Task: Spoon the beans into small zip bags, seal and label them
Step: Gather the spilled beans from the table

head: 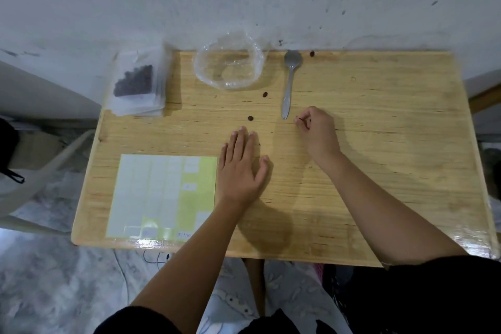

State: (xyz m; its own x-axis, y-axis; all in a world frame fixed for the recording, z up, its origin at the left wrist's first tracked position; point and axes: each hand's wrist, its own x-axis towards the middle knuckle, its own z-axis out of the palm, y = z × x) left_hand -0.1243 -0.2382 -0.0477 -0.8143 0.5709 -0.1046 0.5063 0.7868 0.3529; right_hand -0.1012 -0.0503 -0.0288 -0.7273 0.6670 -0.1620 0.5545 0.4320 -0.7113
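Wooden table (pixel 379 144) under flat left hand (pixel 240 171); right hand (pixel 318 130) grip perhaps on bean (pixel 301 118).

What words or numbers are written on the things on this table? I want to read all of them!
Label sheet, bottom edge: a short line of tiny dark print, too small and blurred to read.
White stickers on that sheet: blank, no writing shows.
Zip bags, spoon and clear plastic bag: no words, numbers or brand show.
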